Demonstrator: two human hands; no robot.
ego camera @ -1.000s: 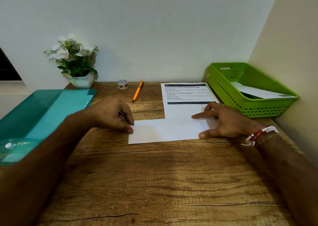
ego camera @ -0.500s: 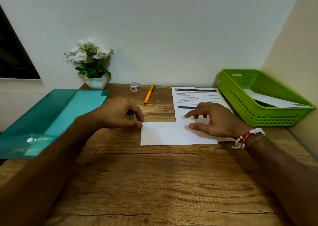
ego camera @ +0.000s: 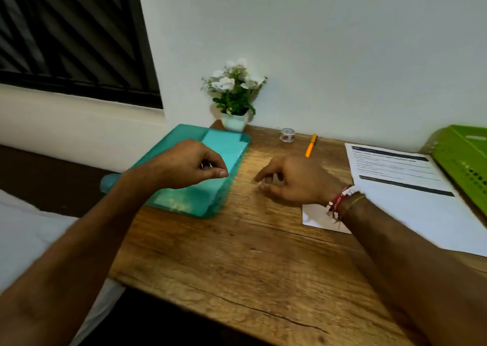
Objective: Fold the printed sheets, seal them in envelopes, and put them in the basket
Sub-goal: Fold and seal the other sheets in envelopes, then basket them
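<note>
Near right hand (ego camera: 295, 180), white paper (ego camera: 315, 217) partly hidden; basket (ego camera: 459, 158) cut off.

The left hand (ego camera: 189, 165), fingers curled, is being held over the teal folder (ego camera: 224, 145); the right hand (ego camera: 295, 179) is being held above the table (ego camera: 250, 253), near the printed sheet (ego camera: 395, 169).

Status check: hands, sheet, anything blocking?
Left hand curled above folder, nothing seen in it. Right hand loose, empty, above table. White paper partly under right wrist, printed sheet beside basket. Nothing blocking.
</note>
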